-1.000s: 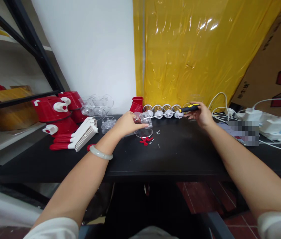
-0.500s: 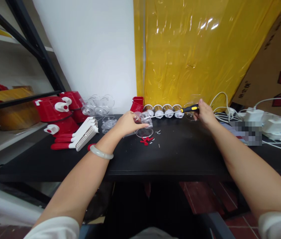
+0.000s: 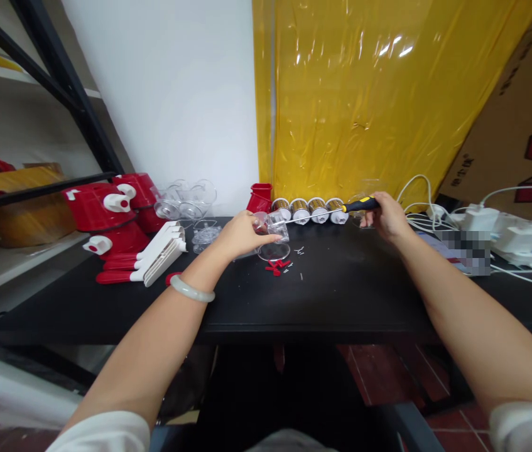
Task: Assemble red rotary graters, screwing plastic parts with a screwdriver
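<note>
My left hand (image 3: 245,233) grips a clear plastic part (image 3: 279,227) a little above the black table. A screwdriver (image 3: 360,204) with a black and yellow handle is in my right hand (image 3: 389,216), its fingers closed around the handle's end. The long shaft lies nearly level, and its tip meets the clear part; the exact contact point is too small to make out. Beneath the clear part is a round clear piece (image 3: 275,252). Small red pieces (image 3: 276,269) and tiny pale pins (image 3: 299,250) lie scattered in front of it.
Several drums (image 3: 318,211) with gold sides and white ends line the back, beside a red chute-like part (image 3: 260,197). Red housings (image 3: 100,210), white-and-red handles (image 3: 164,251) and clear cups (image 3: 185,199) stand left. White chargers and cables (image 3: 480,220) occupy the right of the table (image 3: 322,307).
My right hand has shifted its grip slightly at the screwdriver's handle, which has turned a little. My left hand and the clear part stay in place.
</note>
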Tool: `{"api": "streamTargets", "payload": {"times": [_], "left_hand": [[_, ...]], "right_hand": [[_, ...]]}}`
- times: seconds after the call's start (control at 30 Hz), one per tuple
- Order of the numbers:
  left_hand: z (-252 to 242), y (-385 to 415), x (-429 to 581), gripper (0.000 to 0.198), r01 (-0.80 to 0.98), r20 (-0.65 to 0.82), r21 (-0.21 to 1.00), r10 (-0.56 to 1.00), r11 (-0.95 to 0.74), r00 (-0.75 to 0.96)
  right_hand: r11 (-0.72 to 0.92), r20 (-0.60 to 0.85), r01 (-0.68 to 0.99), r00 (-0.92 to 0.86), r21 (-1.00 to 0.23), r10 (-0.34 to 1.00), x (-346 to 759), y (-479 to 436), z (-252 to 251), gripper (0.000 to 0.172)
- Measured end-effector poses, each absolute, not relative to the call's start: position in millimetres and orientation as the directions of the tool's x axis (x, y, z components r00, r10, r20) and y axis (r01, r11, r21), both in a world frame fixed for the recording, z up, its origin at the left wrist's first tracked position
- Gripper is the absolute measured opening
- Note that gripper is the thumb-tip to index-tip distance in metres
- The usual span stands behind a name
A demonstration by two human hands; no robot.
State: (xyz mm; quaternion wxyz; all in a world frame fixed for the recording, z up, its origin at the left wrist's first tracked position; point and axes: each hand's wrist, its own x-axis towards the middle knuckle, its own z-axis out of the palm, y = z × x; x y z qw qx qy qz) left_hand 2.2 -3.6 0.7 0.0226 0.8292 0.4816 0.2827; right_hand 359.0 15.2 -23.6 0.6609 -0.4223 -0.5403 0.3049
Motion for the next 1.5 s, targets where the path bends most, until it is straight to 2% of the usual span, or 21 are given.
{"api": "streamTargets", "payload": {"times": [0.13,0.23,0.4,0.53,0.67,0.83,1.07,1.3,1.4,1.5], "left_hand": [[1.2,-3.7,1.8,0.046,0.774,0.451,0.307,0.801,-0.554,0.394],[0.5,-2.5,0.8,0.047,0.768,0.456,0.308,0.795,-0.562,0.399],[0.2,-1.8,0.7,0.047,0.768,0.445,0.314,0.801,-0.558,0.400],[0.5,-2.7,1.5,0.046,0.775,0.448,0.311,0.804,-0.551,0.391],[-0.3,-2.6,1.3,0.046,0.775,0.465,0.310,0.799,-0.551,0.382],[0.5,-3.7,1.2,0.045,0.775,0.464,0.294,0.792,-0.560,0.396],[1.3,-4.5,1.5,0.046,0.769,0.456,0.292,0.789,-0.569,0.411],[-1.3,-1.0,0.5,0.048,0.777,0.468,0.297,0.794,-0.555,0.387],[-1.3,-0.8,0.3,0.048,0.786,0.456,0.291,0.801,-0.545,0.387],[-1.5,-1.1,0.0,0.048,0.783,0.463,0.283,0.794,-0.554,0.394]], "right_hand": [[0.485,0.506,0.143,0.247,-0.862,0.826,360.0,18.8,-25.5,0.042],[0.459,0.493,0.181,0.276,-0.870,0.825,361.5,21.1,-26.4,0.045],[0.400,0.394,0.035,0.268,-0.916,0.879,363.0,21.2,-26.6,0.038],[0.424,0.406,-0.053,0.208,-0.904,0.890,361.2,18.5,-26.6,0.031],[0.429,0.413,-0.023,0.233,-0.903,0.881,359.2,17.4,-26.9,0.029],[0.464,0.463,0.068,0.278,-0.883,0.842,359.2,18.8,-27.6,0.034],[0.424,0.409,-0.041,0.194,-0.905,0.892,357.9,15.7,-25.8,0.025],[0.424,0.425,0.071,0.299,-0.903,0.854,359.2,19.4,-27.2,0.040],[0.398,0.387,0.004,0.244,-0.917,0.889,359.3,19.1,-26.8,0.043],[0.404,0.388,-0.052,0.186,-0.913,0.903,359.6,16.6,-25.1,0.033]]}}
